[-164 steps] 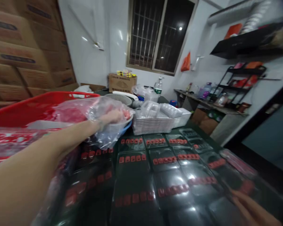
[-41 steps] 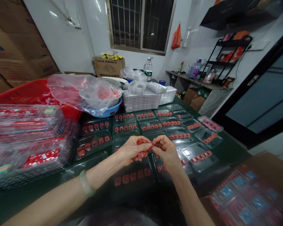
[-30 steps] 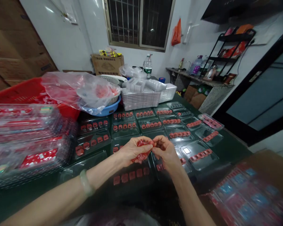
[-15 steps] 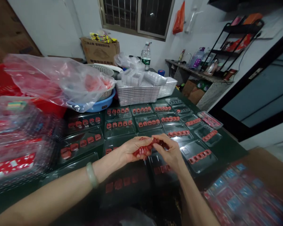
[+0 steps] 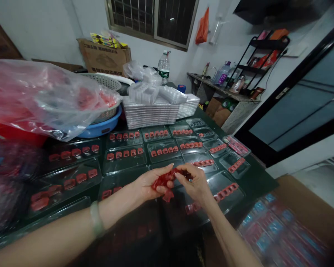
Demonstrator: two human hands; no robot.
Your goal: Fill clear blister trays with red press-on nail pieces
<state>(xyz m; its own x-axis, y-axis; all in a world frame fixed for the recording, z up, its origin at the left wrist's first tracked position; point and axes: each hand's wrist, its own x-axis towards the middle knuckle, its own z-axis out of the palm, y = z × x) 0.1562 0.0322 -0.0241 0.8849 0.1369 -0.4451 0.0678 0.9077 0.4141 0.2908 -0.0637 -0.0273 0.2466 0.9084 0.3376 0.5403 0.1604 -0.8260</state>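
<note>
the dark green table (image 5: 257, 180) fills the lower view, covered in rows of open clear blister trays (image 5: 163, 150), most with a line of small red blocks in them. at ten o'clock a big clear plastic bag (image 5: 39, 100) with red stuff inside slumps over a blue basin (image 5: 102, 127). at twelve o'clock, just behind the rows, stands a stack of clear trays (image 5: 151, 114), with a cardboard box (image 5: 104, 59) and a water bottle (image 5: 163, 68) further back. near the centre, above the trays closest to the person, the left hand (image 5: 151, 183), a pale bangle (image 5: 95, 218) on its wrist, is curled around a clump of red pieces (image 5: 164, 184). the right hand (image 5: 196, 185), at its three o'clock and touching it, pinches the same clump with its fingertips.
</note>
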